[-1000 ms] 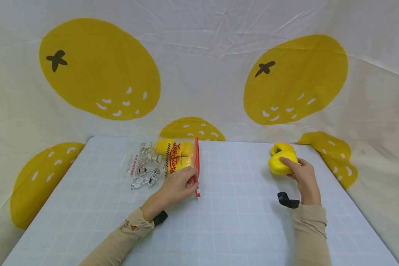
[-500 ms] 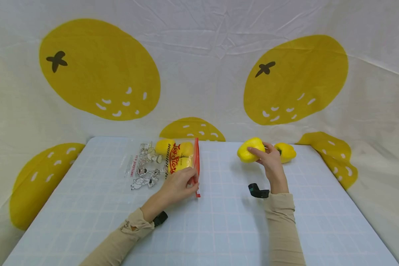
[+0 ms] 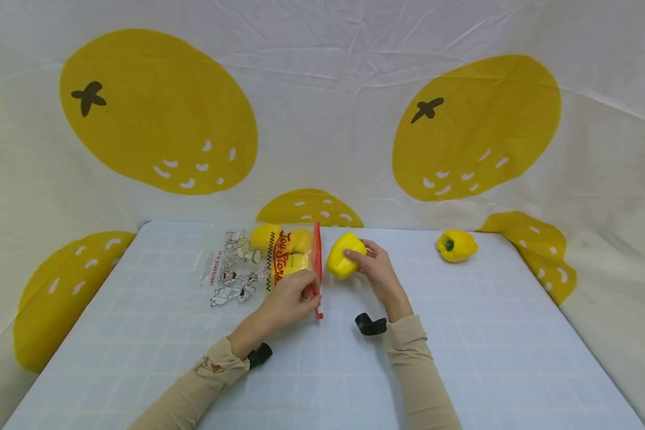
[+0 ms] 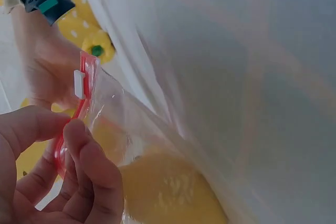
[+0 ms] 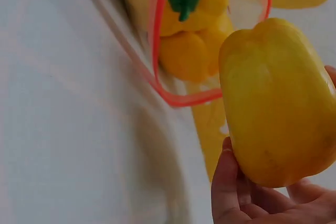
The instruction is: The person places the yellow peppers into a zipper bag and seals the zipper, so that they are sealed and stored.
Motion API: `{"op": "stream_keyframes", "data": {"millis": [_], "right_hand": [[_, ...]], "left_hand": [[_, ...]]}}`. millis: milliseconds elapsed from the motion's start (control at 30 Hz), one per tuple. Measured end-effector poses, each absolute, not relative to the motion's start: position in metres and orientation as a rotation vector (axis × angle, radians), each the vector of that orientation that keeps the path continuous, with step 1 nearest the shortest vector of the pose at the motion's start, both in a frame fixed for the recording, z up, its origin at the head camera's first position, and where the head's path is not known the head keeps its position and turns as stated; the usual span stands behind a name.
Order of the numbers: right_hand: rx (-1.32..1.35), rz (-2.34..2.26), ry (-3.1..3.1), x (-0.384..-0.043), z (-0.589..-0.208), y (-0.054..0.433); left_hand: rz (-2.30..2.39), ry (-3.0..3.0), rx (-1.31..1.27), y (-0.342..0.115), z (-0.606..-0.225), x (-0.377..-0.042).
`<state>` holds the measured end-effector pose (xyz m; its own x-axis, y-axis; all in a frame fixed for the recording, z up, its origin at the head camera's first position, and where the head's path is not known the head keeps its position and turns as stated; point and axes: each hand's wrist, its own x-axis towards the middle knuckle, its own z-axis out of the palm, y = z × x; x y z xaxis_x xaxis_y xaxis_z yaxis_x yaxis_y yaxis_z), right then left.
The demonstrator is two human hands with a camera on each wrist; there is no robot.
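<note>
My left hand (image 3: 290,298) pinches the red zip edge (image 4: 84,85) of a clear printed zip bag (image 3: 239,272), keeping its mouth apart. Inside the bag lie several yellow bell peppers, one showing a green stem (image 5: 184,2) in the right wrist view. My right hand (image 3: 378,269) grips a yellow bell pepper (image 3: 346,255) by its sides, just right of the bag's mouth. In the right wrist view this held pepper (image 5: 278,103) overlaps the red rim (image 5: 181,99) of the opening. The left wrist view shows a white slider (image 4: 79,84) on the zip.
Another yellow bell pepper (image 3: 457,246) sits at the back right of the table (image 3: 322,382), its green stem toward me. A white curtain (image 3: 328,119) with large yellow fruit prints hangs behind the table. Small black cameras (image 3: 369,324) are strapped at both wrists.
My right hand has carried the yellow bell pepper leftward from beside the other pepper at the back right to the bag's mouth. The left hand stays at the bag's edge.
</note>
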<state>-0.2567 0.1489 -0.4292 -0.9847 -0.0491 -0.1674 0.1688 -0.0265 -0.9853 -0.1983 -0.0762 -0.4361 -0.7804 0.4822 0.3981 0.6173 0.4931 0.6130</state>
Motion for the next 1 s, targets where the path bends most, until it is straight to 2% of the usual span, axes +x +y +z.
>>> {"op": "stream_keyframes", "data": {"millis": [400,1000], "right_hand": [[-0.010,-2.118,1.945,-0.254,-0.447,0.135],[-0.147,-2.073,1.981,-0.250,-0.448,0.123]], "left_hand": [[-1.306,-2.559,-0.923,-0.078,-0.442,-0.201],[-1.332,-2.491,-0.976,-0.081,-0.442,-0.204]]}}
